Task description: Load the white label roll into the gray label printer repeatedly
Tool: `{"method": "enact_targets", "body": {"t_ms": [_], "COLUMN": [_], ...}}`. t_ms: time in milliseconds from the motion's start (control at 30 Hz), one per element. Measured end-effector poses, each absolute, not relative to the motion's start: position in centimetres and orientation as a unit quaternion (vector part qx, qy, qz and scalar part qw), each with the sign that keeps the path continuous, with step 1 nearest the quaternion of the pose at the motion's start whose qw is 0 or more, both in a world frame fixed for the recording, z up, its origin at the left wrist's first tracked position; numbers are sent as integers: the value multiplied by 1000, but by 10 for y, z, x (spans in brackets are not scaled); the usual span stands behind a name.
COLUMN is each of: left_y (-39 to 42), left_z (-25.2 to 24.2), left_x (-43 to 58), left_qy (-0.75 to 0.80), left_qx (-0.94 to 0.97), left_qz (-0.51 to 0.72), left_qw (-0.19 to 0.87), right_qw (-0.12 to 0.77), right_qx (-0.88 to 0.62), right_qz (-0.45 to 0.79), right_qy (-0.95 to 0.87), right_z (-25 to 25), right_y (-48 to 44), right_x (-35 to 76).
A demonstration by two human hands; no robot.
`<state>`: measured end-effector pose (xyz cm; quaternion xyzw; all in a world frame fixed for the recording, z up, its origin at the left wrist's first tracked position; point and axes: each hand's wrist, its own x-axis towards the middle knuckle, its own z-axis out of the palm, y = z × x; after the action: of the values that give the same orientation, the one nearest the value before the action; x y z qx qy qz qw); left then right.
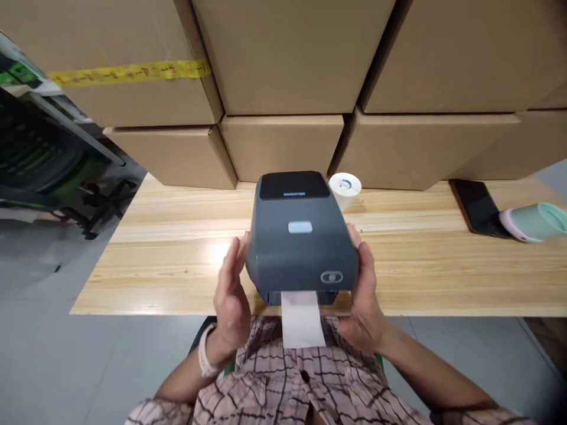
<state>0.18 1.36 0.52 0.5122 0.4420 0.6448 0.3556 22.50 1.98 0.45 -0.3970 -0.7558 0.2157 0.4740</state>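
You are facing a pale wooden counter [420,254], with a dark blue-grey label printer [296,251] sitting near its front edge, at the centre of the clock face. Your left hand [233,304] is flanking the printer at eight o'clock; its grip is standing open, fingers extended and seemingly touching the casing. Your right hand [365,307] is lying along the opposite side at four o'clock, its grip also open, fingers reaching up against the casing.

At six o'clock, a white paper strip [303,320] is coming out of the printer's front and hanging past the counter's edge, before your plaid shirt [266,383]. A pale wristband [205,354] is circling your left wrist.

Between one and two o'clock, a white label roll [348,184] is standing just behind the printer, partly hidden by it. Well apart, near three o'clock, a black phone [477,205] is lying flat, with a mint-green cup [534,219] just beside it. From ten to two o'clock, brown cardboard boxes [283,144] are forming two rows; one is wearing yellow tape [133,74].
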Motion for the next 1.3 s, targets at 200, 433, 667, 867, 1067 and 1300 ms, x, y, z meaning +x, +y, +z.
{"method": "enact_targets", "body": {"t_ms": [200,433,667,867,1067,1300], "left_y": [97,143,132,133,131,132], "left_z": [44,13,5,4,12,24], "left_x": [-24,-23,-21,-22,-20,-22], "left_qy": [386,443,412,421,449,441], "left_qx": [605,613,580,579,562,569], "left_qz": [650,406,389,389,371,357], "left_qw": [249,513,586,580,587,595], "right_qw": [492,505,517,263,-145,-156], "right_qx": [-381,-425,-425,-324,-292,-293], "right_qz": [35,-23,-58,-40,16,49], "right_qy": [-782,-751,-741,-908,-945,-942], "right_z": [57,93,98,83,73,77], "right_y": [104,189,195,162,160,164], "right_x": [225,210,208,206,178,180]}}
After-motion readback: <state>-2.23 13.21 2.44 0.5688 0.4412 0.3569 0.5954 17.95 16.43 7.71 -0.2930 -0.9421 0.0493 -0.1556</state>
